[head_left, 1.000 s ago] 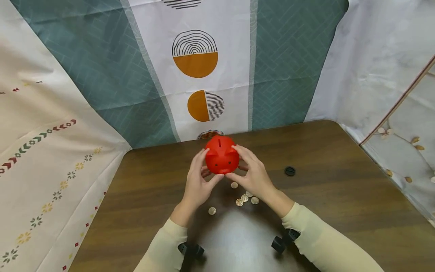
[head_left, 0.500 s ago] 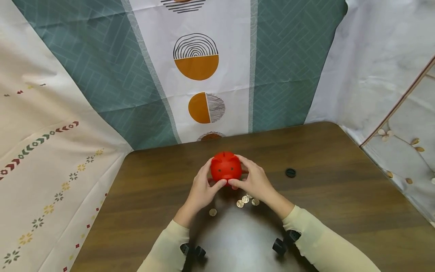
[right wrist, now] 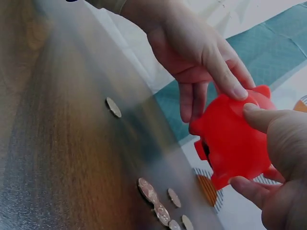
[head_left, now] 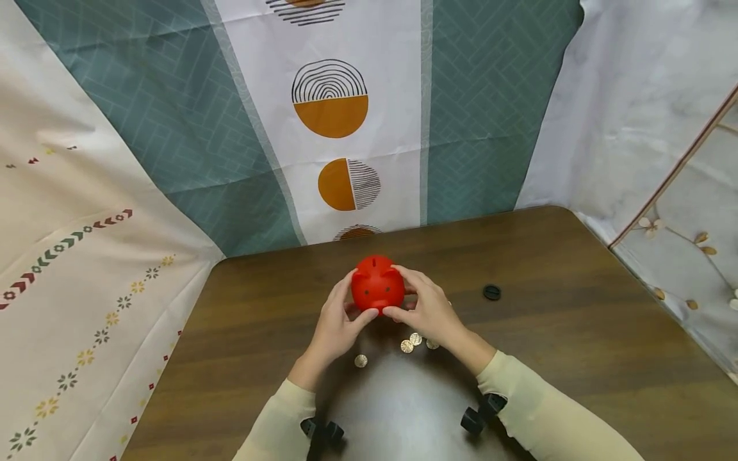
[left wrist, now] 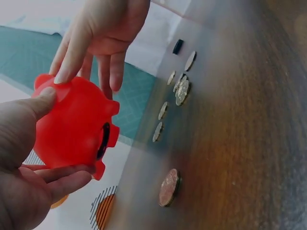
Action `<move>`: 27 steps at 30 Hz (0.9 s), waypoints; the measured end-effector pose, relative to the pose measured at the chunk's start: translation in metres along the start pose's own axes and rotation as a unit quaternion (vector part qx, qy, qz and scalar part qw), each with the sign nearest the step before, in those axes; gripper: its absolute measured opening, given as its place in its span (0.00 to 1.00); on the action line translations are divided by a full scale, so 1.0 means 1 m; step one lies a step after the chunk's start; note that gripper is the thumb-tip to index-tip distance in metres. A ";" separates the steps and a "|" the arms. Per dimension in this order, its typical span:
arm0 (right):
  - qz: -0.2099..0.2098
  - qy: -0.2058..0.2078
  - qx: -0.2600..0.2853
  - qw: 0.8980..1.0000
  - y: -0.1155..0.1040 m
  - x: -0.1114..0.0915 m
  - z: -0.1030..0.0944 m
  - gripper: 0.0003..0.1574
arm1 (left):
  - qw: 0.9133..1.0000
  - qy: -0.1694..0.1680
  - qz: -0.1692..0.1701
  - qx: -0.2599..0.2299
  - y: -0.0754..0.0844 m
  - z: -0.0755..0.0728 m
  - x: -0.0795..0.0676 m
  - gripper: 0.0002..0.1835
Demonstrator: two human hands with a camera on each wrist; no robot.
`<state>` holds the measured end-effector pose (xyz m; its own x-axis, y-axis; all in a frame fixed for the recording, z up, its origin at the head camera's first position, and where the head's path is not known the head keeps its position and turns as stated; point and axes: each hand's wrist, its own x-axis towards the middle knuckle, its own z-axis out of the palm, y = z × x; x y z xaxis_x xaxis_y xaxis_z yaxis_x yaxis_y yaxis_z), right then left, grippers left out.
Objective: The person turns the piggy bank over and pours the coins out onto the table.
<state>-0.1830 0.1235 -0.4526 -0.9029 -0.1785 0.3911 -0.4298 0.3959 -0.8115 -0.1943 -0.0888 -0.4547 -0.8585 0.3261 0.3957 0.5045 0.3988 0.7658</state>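
My left hand (head_left: 333,326) and right hand (head_left: 429,307) hold a red piggy bank (head_left: 377,285) between them, one on each side, thumbs on its front. It is above the table, with its snout toward me and the coin slot visible on top. Both wrist views show its feet facing the tabletop and a dark round opening (left wrist: 103,141) in its belly. Beneath and in front of the hands lie several gold-coloured coins (head_left: 407,346); a single coin (head_left: 360,361) is off to the left. Other coins are partly hidden by my right hand.
A round black plug (head_left: 492,292) lies on the brown wooden table (head_left: 553,358), right of my right hand. Patterned cloth (head_left: 473,128) hangs behind the table's far edge, and pale cloth hangs at both sides.
The piggy bank has come down toward me in both hands; it tipped so its slot nearly vanished, then tipped back slightly. A small gold edge now shows past the right hand.
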 end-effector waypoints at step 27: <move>-0.017 0.000 -0.017 1.000 0.009 0.002 0.003 0.49 | 0.999 0.043 -0.020 -0.014 -0.003 0.009 -0.003 0.44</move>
<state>-0.1889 0.1244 -0.4603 -0.8877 -0.1931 0.4179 -0.4597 0.4196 -0.7827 -0.1919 -0.0835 -0.4625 -0.8834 0.2345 0.4057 0.4676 0.3860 0.7952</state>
